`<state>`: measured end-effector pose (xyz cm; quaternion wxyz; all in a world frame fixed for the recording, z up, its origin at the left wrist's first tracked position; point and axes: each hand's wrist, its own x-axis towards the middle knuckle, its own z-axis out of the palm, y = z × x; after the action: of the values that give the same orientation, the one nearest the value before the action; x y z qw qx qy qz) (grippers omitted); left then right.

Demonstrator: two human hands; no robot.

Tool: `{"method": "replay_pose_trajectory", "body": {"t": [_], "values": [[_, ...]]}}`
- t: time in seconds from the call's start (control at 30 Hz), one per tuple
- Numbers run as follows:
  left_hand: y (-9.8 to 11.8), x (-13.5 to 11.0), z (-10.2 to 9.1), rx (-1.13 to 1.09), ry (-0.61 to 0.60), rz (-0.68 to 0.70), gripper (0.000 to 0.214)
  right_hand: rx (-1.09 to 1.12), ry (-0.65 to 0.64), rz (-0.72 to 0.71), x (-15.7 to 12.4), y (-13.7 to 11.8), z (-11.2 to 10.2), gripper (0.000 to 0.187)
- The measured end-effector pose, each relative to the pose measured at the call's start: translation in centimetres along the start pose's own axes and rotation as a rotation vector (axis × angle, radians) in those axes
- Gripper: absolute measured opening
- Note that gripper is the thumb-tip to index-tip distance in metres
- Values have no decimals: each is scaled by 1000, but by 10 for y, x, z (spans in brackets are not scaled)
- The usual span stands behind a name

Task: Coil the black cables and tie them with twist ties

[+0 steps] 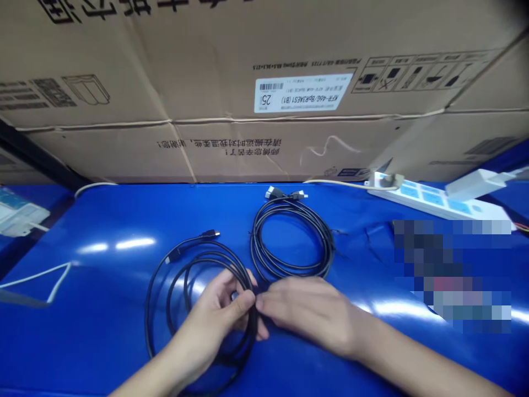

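Observation:
A coiled black cable [198, 298] lies on the blue tabletop [103, 220] in front of me, with its small plug [210, 235] pointing right. My left hand [210, 314] is shut on the right side of this coil, thumb across the strands. My right hand [306, 311] comes in from the right, its fingertips pinching the same coil beside my left thumb. Part of the coil is hidden under my hands. A second black cable coil [291, 240] lies just beyond my right fingers, its plugs [281, 193] at the far side.
A large cardboard carton [264, 71] with printed labels stands along the table's far edge. A white power strip [430, 201] with a white adapter [475, 184] lies at the back right. A pixelated patch [450, 275] covers part of the right side. A white cable [37, 281] lies at the left.

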<state>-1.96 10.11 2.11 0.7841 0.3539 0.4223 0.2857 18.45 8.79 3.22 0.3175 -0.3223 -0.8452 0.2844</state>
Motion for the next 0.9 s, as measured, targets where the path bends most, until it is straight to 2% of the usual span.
{"method": "replay_pose_trajectory", "body": {"t": [0.03,0.1,0.2,0.3,0.4,0.5,0.63,0.73,0.9], "values": [[0,0,0,-14,-21,5,45,131,87,81,-1,4,3,17],[0,0,-2,-26,-49,31,42,450,166,323,-2,8,6,21],[-2,1,-4,-24,-71,65,39,853,127,657,3,9,4,35],[-5,1,-7,9,-84,82,38,967,24,783,9,3,0,47],[-9,1,-8,81,-47,88,40,1052,-81,819,11,-3,0,47],[-9,2,-9,143,-12,106,41,1167,-95,866,10,-6,4,44],[-7,3,-7,194,2,135,41,1183,-117,888,7,-5,9,43],[-6,4,-6,196,-23,128,42,1091,-115,828,5,-5,9,45],[-6,5,-4,181,-50,118,39,738,-79,661,5,-7,2,34]]}}
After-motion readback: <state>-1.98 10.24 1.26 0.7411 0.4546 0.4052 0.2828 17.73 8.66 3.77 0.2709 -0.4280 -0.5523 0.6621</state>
